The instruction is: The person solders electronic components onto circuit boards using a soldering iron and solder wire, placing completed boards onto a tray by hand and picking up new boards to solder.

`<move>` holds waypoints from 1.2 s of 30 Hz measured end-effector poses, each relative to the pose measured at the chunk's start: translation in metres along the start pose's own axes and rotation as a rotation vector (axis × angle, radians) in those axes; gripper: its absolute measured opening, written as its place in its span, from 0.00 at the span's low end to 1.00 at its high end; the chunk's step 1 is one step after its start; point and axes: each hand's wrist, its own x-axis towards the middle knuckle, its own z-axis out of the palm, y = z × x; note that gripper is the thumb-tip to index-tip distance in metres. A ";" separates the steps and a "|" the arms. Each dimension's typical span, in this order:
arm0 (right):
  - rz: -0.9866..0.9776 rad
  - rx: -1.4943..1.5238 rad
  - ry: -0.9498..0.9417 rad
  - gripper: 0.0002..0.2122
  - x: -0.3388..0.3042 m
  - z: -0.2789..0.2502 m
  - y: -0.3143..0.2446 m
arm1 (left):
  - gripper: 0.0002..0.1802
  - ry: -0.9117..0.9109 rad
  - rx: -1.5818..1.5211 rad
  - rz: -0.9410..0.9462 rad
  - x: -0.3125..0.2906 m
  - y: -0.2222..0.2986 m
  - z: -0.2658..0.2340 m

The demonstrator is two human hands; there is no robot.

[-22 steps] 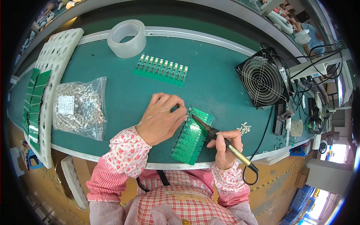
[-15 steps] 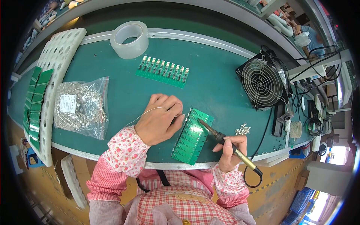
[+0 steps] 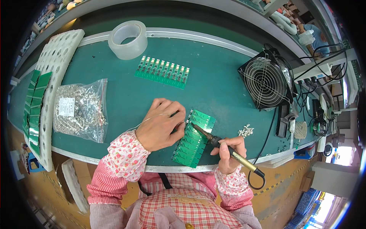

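A green circuit board panel point(image 3: 190, 147) lies face up near the table's front edge, metal pins along its left side. My right hand point(image 3: 230, 153) is closed round a soldering iron point(image 3: 214, 140) with a dark grip and gold-coloured handle. Its tip meets, or hovers just over, the panel's upper left part; contact is hard to judge. At the panel's left edge, my left hand point(image 3: 162, 126) has its fingers curled in. Thin solder wire point(image 3: 144, 122) crosses the back of that hand and runs in among the fingers, which hide its end.
Beyond my hands lies another populated green board point(image 3: 162, 74). A tape roll point(image 3: 127, 40), a bag of small metal parts point(image 3: 80, 110) and a foam tray point(image 3: 57, 61) with boards stand left. Right are loose metal parts point(image 3: 246, 131), a black fan point(image 3: 265, 82) and the iron's cable.
The iron's tip has shifted left and slightly down across the panel, closer to its pin edge, my right hand moving with it. My left hand stays beside the panel. The view has shifted slightly.
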 end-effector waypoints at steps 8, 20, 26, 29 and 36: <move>0.013 -0.037 -0.023 0.04 0.001 0.001 0.000 | 0.05 0.005 0.012 0.009 0.001 0.000 0.004; 0.002 -0.055 -0.028 0.04 0.002 0.002 -0.001 | 0.05 -0.007 0.031 0.014 0.000 0.000 0.003; 0.027 0.004 0.036 0.04 -0.001 0.002 0.001 | 0.05 -0.005 0.018 -0.004 0.000 0.000 0.003; 0.004 -0.029 0.002 0.04 0.000 0.002 0.002 | 0.05 -0.004 0.025 0.001 0.001 0.000 0.003; 0.013 -0.042 -0.024 0.04 0.002 0.002 0.001 | 0.05 -0.013 0.052 0.010 0.002 0.001 0.006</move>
